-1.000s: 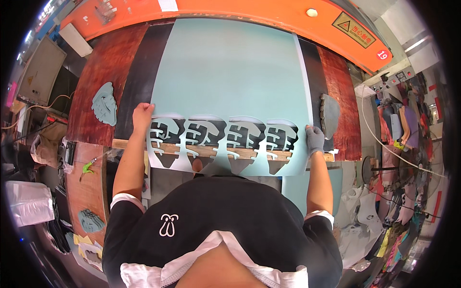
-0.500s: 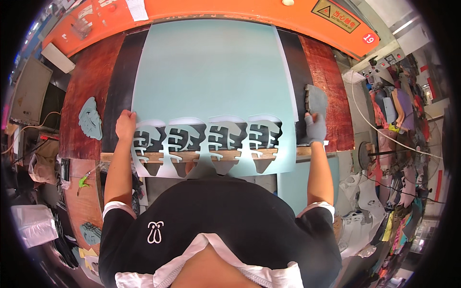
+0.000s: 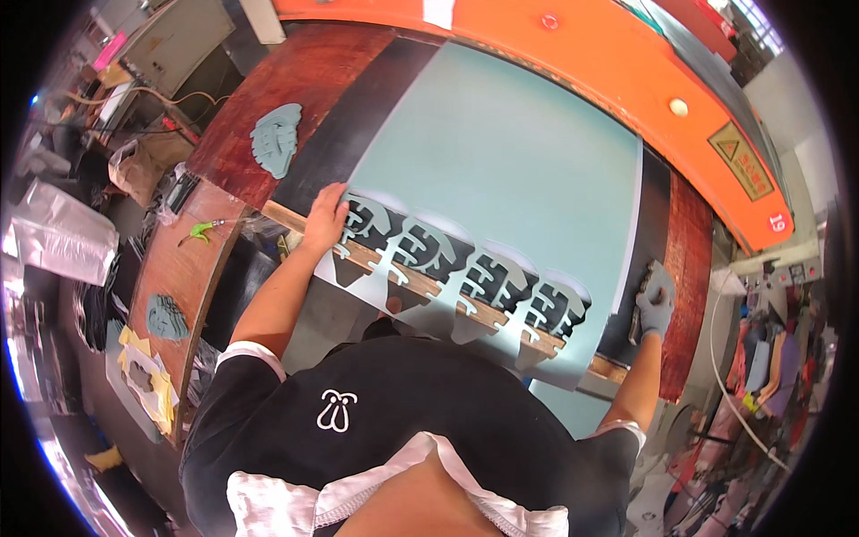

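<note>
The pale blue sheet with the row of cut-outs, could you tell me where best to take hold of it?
Probably at the near edge of the pale blue sheet, by its two outer corners, coming from the front. That edge overhangs the bench, and the cut-out strip between looks flimsy. The left hand already rests at one end; the gloved right hand is at the other side.

Sheet (image 3: 510, 170) lying on bench (image 3: 295, 72), left hand (image 3: 324, 219) at near-left edge, right hand (image 3: 655, 304) at near-right, cut piece (image 3: 276, 136) sitting far-left.

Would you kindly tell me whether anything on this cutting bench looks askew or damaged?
Nothing stands out. The pale teal sheet lies flat, its near edge holding a regular row of cut-out shapes. The left hand and gloved right hand rest at its ends.
</note>
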Tool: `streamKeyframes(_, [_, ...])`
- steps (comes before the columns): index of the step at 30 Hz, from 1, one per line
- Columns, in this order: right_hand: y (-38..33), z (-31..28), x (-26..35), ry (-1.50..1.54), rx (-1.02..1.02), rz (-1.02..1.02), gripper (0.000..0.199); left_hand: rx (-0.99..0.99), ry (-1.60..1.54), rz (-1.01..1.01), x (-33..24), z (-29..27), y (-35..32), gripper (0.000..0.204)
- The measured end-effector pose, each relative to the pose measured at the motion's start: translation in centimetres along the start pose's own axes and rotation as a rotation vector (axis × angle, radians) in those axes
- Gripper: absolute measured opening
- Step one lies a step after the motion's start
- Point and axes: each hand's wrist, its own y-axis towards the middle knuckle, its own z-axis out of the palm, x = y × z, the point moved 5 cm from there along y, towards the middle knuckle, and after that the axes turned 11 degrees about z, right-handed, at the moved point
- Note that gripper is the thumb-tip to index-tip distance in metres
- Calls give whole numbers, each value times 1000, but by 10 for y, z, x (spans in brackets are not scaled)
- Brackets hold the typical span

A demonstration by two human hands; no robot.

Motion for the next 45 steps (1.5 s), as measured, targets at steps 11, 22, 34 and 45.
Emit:
streamKeyframes(11, [-124, -9, 165, 849, 296, -280, 65, 64, -25, 135, 8, 5, 17, 26])
streamKeyframes(22, [-290, 130, 442, 625, 421, -389, 75, 13, -178, 227, 9, -1, 19, 26])
streamKeyframes(34, [-287, 158, 444, 320, 343, -575, 77, 88, -408, 177, 23, 0, 25, 25])
streamKeyframes(45, [-324, 157, 396, 115, 83, -906, 98, 56, -518, 101, 39, 63, 159, 44])
